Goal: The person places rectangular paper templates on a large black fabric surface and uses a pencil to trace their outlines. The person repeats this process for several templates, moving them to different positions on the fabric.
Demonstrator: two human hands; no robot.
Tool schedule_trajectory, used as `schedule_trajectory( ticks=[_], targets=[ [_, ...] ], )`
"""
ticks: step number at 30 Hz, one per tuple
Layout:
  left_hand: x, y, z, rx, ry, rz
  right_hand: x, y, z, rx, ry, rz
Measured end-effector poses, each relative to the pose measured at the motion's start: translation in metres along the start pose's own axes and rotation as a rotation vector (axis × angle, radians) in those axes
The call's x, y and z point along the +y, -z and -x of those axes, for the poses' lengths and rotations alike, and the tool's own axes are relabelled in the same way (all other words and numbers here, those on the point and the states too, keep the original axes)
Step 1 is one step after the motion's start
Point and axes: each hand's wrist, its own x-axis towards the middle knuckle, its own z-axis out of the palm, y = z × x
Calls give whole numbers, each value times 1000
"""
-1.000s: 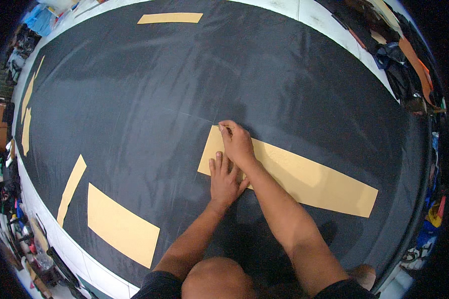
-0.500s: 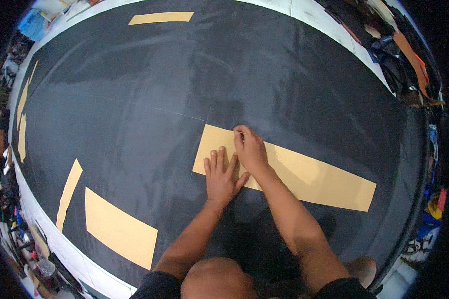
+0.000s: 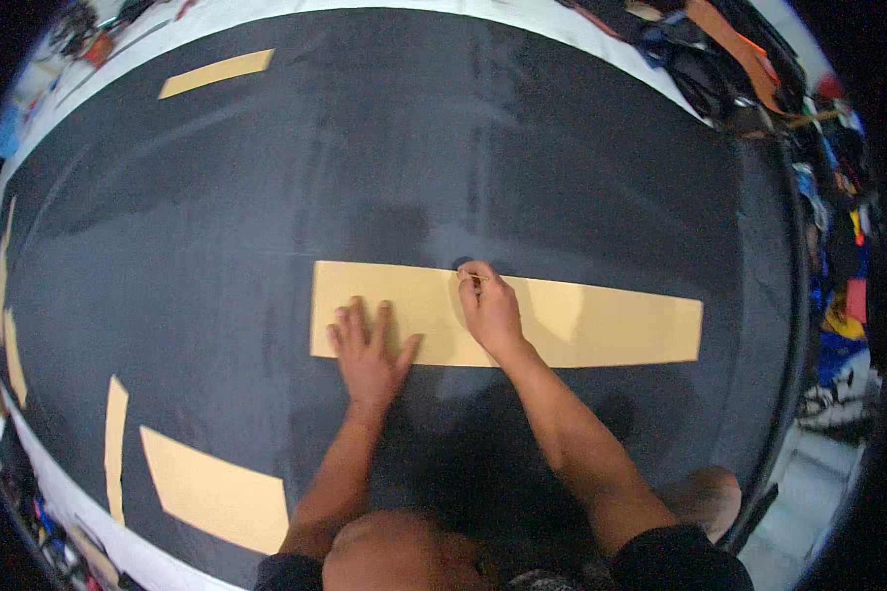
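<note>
A long, tan card-like piece [image 3: 601,325], tapering toward its right end, lies on a large black sheet [image 3: 217,246]. My left hand [image 3: 370,350] rests on the left part of this piece, palm down with the fingers spread. Farther right, my right hand [image 3: 491,307] is at the far edge of the piece, its fingers pinched round a thin yellowish stick [image 3: 476,277]. The tip of the stick is too small to make out.
Another broad tan piece [image 3: 222,491] and a narrow tan strip [image 3: 116,448] lie at the near left. A second strip [image 3: 217,73] is at the far left, with more slivers along the left edge. Mixed clutter [image 3: 719,69] lines the far right.
My right hand has moved rightward along the far edge of the tan piece, away from my left hand. The whole view has turned, so the piece lies more level.
</note>
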Motion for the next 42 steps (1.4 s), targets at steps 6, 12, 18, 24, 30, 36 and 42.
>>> schedule_trajectory(
  ticks=[6, 12, 18, 24, 30, 36, 42],
  targets=[
    [1, -2, 2, -19, 9, -19, 47, 63, 17, 133, -173, 5],
    [5, 0, 1, -23, 6, -34, 116, 96, 26, 256, -253, -49],
    [2, -1, 1, -39, 9, -35, 155, 130, 29, 350, -384, -193],
    [8, 1, 2, -58, 14, -23, 176, 168, 38, 622, -428, -399],
    [12, -4, -1, -39, -20, -33, 195, 186, 59, 824, -233, -273],
    [13, 19, 20, -134, 45, -61, 145, 150, 80, 425, -383, -306],
    [-6, 43, 83, -42, 215, 59, 179, 133, 115, 336, -156, 94]
  ],
)
